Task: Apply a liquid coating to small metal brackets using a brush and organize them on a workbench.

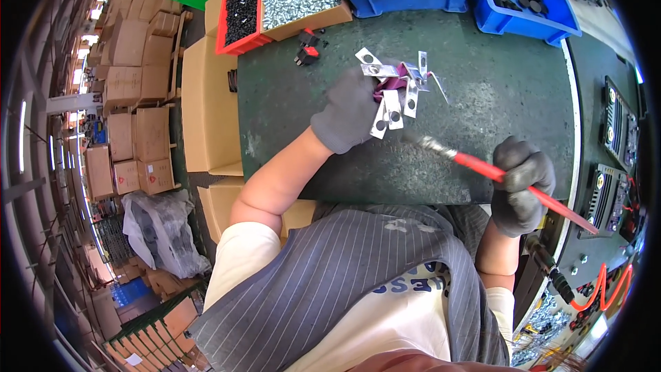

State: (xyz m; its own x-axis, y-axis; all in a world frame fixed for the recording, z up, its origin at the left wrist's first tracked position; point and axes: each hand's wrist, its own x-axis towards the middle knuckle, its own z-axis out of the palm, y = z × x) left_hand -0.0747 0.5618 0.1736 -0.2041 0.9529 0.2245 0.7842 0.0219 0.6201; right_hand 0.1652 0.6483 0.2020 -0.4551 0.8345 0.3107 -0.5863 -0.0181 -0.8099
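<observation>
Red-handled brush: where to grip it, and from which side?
Probably best around the middle of its red handle, where the right hand holds it, coming from the person's right. The handle is long and slim and slants off to the right; the metal collar and dark tip point left toward the metal strips in the left hand.

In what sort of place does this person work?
Probably a factory assembly workshop: blue bins of small dark parts, stacked cardboard boxes and a gloved left hand holding metal strips suggest it.
</observation>
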